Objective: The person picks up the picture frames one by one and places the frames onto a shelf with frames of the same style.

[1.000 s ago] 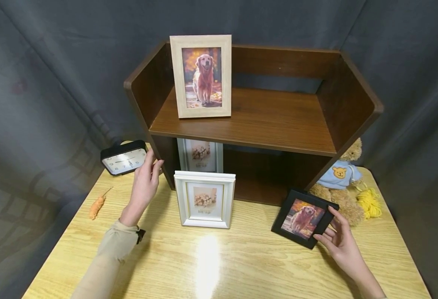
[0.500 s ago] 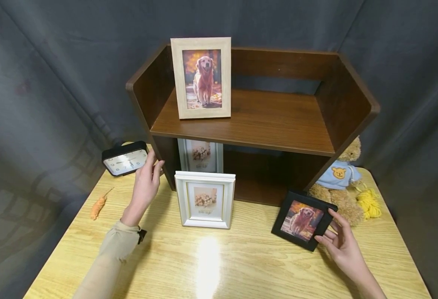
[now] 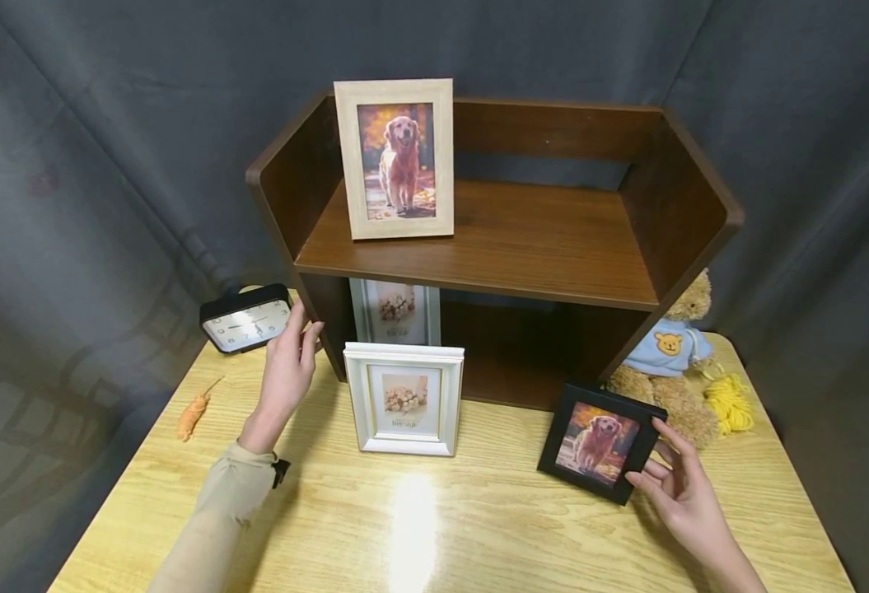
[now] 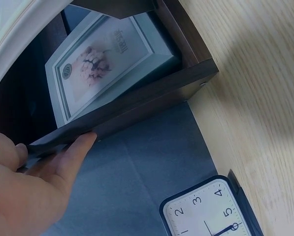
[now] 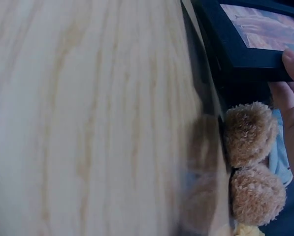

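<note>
My left hand (image 3: 288, 371) grips the left side panel of a dark brown two-tier shelf (image 3: 553, 239); in the left wrist view the thumb and fingers (image 4: 78, 157) lie on either side of the panel's edge. At the right front of the shelf, my right hand (image 3: 684, 494) pinches a black picture frame (image 3: 548, 457) by its right edge, thumb in front. The frame holds a dog photo and leans tilted. A cream frame (image 3: 345, 165) with a dog photo stands on the upper shelf. A white frame (image 3: 452, 412) stands before the lower compartment, with a grey-green frame (image 3: 432, 313) inside.
A black-rimmed clock (image 3: 245, 325) stands left of the shelf. Nearer lies a small orange object (image 3: 193, 416) with a thin tail. On the right sit a teddy bear (image 3: 664, 346) in a blue top and a bundle of yellow yarn (image 3: 731, 403). A dark curtain surrounds the table (image 3: 508, 527).
The head view has shifted slightly, so the shelf appears a little lower and further left. Both hands keep their holds; the black frame appears marginally lower.
</note>
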Action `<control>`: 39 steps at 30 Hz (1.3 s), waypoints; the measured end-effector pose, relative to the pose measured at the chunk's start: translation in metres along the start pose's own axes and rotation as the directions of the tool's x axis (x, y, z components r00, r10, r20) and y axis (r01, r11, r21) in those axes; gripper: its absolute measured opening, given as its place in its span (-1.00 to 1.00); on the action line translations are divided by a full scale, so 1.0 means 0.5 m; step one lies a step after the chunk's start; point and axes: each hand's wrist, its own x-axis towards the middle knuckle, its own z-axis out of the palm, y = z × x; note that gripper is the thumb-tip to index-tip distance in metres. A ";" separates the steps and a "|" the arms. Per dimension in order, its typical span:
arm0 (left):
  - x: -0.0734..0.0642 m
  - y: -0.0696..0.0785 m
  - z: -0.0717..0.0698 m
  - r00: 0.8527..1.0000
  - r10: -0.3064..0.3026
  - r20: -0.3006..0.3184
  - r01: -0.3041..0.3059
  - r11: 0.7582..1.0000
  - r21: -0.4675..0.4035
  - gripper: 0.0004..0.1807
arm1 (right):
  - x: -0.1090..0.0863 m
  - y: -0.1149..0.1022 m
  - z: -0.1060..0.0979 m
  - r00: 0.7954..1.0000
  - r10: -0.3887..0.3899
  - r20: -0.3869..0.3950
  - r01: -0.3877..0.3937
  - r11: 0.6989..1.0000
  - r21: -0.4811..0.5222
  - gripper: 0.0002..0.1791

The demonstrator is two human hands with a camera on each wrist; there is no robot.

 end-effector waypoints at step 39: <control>-0.001 0.003 0.001 1.000 0.001 -0.011 -0.001 1.000 0.019 -0.66 | 0.035 -0.097 0.042 1.000 0.019 -0.013 -0.021 0.987 -0.157 -0.03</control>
